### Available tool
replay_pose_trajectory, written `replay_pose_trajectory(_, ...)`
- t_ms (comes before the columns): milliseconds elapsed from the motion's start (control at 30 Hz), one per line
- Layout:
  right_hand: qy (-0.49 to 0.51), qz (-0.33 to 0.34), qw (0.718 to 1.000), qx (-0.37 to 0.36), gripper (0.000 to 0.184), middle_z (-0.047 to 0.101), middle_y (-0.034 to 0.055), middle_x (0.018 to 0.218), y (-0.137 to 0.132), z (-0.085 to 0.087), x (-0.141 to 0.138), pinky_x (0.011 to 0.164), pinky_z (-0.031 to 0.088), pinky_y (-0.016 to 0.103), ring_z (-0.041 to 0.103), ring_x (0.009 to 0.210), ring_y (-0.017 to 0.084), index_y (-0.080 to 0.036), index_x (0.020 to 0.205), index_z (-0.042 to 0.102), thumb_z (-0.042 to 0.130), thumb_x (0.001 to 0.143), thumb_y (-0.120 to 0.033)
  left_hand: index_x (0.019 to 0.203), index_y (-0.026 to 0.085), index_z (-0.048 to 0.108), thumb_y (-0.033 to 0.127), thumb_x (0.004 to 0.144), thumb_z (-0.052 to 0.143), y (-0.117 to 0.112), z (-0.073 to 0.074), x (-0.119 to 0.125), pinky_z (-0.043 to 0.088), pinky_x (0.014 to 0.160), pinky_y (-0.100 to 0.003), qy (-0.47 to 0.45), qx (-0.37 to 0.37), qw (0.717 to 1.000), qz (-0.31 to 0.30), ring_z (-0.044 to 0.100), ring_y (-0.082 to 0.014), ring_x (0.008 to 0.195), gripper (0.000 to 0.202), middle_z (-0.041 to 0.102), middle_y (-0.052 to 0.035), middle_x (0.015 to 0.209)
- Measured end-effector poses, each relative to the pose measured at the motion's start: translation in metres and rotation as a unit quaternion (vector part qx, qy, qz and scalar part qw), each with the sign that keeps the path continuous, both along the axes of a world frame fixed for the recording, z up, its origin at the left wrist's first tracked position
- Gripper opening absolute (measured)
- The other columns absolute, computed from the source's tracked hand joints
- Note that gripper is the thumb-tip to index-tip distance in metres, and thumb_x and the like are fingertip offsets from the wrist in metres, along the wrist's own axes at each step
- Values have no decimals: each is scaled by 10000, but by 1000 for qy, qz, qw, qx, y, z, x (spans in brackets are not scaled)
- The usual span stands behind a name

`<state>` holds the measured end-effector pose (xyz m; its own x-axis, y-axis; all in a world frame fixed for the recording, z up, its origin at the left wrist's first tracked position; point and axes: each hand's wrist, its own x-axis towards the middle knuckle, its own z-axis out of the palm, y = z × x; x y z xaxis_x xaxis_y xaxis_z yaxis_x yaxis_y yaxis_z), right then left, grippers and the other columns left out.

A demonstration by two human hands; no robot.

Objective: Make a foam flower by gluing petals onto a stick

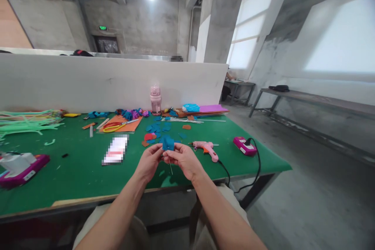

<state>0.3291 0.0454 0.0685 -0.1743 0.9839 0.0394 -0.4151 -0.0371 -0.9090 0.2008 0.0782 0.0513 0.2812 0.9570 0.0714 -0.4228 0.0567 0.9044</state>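
Observation:
Between my hands, just above the table's near edge, is a blue craft flower (168, 143) on a thin wire stem (171, 167) that points down. My left hand (151, 160) pinches the flower from its left side. On the other side, the fingers of my right hand (185, 158) close on its lower part near the stem. Blue petal pieces (154, 128) lie scattered behind the flower, with a red piece (149, 136) and brown pieces among them. To the right of my right hand, a pink hot glue gun (206, 149) lies on its side.
Magenta power strips (245, 146) sit at the right and left of the green table (79, 175). Scissors with yellow handles (115, 126) lie on orange sheets. A pink bottle (156, 99) stands against the white partition (117, 82). A cable hangs over the front edge.

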Motion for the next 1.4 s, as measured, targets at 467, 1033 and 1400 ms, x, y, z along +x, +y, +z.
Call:
replay_pose_trajectory(467,-8,17,1000,-14,241,649,31,701,3,-6,0,585,484,231,577,546,84,-137,789,608,691,612,-279,935,164,648,207,625,690,0,3,-4,448,700,-241,-64,10,998,16,586,-127,735,316,662,-51,848)
replay_pose_trajectory(1033,32,4,999,-28,229,646,20,664,5,-6,1,579,495,230,568,529,77,-132,748,588,700,602,-269,760,133,652,205,609,707,-2,2,-1,447,657,-220,-39,-14,999,-14,578,-104,653,176,637,-23,698)
replay_pose_trajectory(1400,18,-20,999,-25,283,635,2,617,4,-5,-2,554,487,239,564,503,83,-146,711,520,711,570,-301,704,122,609,189,611,703,0,-1,-1,438,581,-206,-51,-27,998,-11,557,-90,590,148,599,-1,619)
